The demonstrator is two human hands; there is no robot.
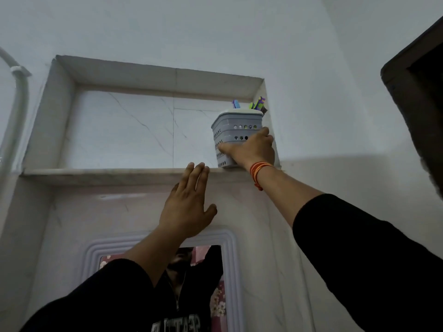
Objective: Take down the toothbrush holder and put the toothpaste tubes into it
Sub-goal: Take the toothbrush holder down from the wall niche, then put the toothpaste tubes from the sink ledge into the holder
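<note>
A grey perforated toothbrush holder [233,129] stands at the right end of a high marble wall niche, on its ledge [100,174]. Coloured toothbrush handles [257,105] stick out of its top. My right hand [254,149] is wrapped around the holder's lower front, with an orange thread band on the wrist. Below the ledge, my left hand [188,203] is raised with fingers spread, its fingertips at the ledge's front edge and nothing in it. No toothpaste tubes are in view.
A mirror with a pale ridged frame [230,259] hangs on the wall below the niche. A white pipe [20,97] runs down the left wall. A dark door frame [412,97] stands at the far right.
</note>
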